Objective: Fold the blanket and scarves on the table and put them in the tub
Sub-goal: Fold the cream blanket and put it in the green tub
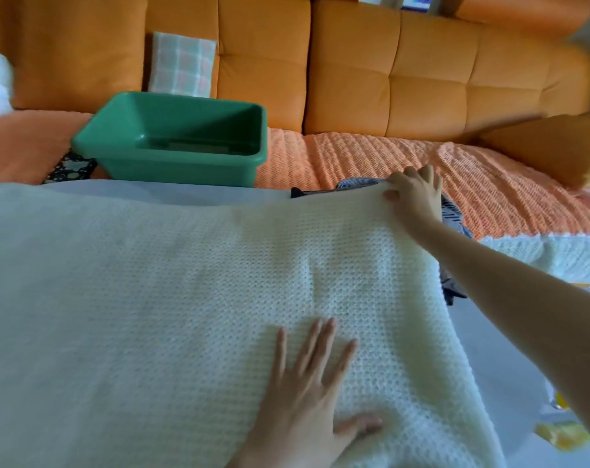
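Mostly the cream knitted blanket [185,298] lay spread flat over the pale table [496,339], covering nearly all of it from the left edge of view across to the right, where its side edge ran down beside a bare strip of tabletop. The left hand [307,400] rested palm down on the blanket's near part, its fingers straight and fanned and its thumb out to the right, pressing the knit flat and holding nothing. The right hand [415,194] reached across to the blanket's far right corner and gripped it there, thumb on top of the cloth and fingers curled over the far edge. A dark striped scarf [454,214] lay partly under that corner and under the right forearm, showing again lower down beside the blanket's edge. Beyond the table's far edge, to the left, the green tub [172,143] sat upright on the seat of an orange sofa [388,69], well apart from both hands. An orange knitted throw [371,157] covered the seat to the tub's right, a checked cushion [182,65] leaned against the backrest behind the tub, and a black-and-white patterned cloth [69,167] lay just beside the tub's left corner.
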